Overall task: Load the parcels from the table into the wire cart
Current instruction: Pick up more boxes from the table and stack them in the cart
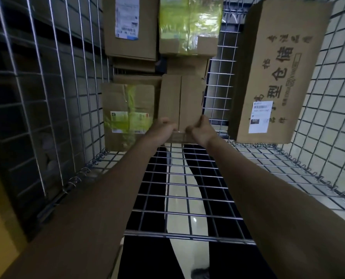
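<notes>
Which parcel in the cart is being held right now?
The plain brown box with a centre seam, gripped at its near edge by both hands; the other parcels carry labels, green tape or print, untouched.

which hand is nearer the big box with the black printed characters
Right. The right hand grips the small plain box's near edge on the side toward the big printed box; the left hand grips the same edge farther away.

Plain brown parcel (pixel 180 101): centre seam, at the picture's centre, near edge gripped from both sides.
Green-taped parcel (pixel 128 115): touching it at 9 o'clock.
Large printed carton (pixel 278 69): at 2 o'clock, against the wire cart's (pixel 187 200) mesh side.
Labelled parcel (pixel 130 27): at 11 o'clock.
</notes>
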